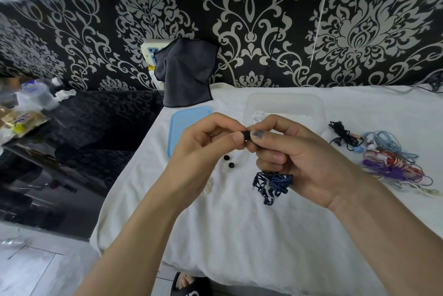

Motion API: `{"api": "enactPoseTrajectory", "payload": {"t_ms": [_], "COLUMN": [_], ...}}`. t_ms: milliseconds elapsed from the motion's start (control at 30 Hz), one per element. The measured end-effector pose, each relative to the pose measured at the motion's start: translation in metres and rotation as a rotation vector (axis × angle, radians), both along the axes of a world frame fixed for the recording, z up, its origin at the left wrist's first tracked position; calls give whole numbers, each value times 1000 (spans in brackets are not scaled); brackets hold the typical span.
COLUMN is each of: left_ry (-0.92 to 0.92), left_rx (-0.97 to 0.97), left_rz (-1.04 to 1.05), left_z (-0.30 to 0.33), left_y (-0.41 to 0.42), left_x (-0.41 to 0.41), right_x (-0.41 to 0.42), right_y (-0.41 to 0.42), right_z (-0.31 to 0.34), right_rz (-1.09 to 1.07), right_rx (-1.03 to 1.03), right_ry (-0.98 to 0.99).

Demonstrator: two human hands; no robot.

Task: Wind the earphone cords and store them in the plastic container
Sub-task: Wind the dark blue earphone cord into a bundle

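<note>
From my head view, my left hand (211, 142) and my right hand (287, 151) meet above the white towel (215, 223), both pinching a small black earbud tip (245, 137) between thumb and fingertips. My right hand's lower fingers also curl round a wound dark blue earphone cord (272, 184), whose bundle hangs below my palm. The clear plastic container (287, 103) sits just behind my hands, its blue lid (184, 125) beside it. Two loose black tips (229, 161) lie on the towel. Unwound coloured earphones (388, 161) lie piled to the right.
</note>
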State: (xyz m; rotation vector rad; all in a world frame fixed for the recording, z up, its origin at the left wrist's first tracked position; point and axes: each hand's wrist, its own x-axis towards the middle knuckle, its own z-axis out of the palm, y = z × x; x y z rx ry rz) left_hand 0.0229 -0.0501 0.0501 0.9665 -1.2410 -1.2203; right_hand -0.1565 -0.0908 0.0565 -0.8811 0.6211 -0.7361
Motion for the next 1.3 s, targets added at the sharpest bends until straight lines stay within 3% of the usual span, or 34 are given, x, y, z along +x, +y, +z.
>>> {"api": "enactPoseTrajectory", "payload": {"t_ms": [267, 700, 1167, 1300], "left_ry": [-25, -329, -259, -159], "left_rx": [-24, -274, -271, -224], "left_rz": [55, 270, 247, 250], "left_z": [0, -1, 3, 7], "left_y": [-1, 7, 12, 11], "left_x": [-5, -12, -17, -22], "right_x": [2, 11, 11, 14], "right_y": [-1, 10, 12, 12], "right_z": [-2, -5, -3, -2], "right_rz": [-25, -45, -25, -28], "right_rx": [49, 206, 221, 186], "right_ry": [-40, -208, -278, -291]}}
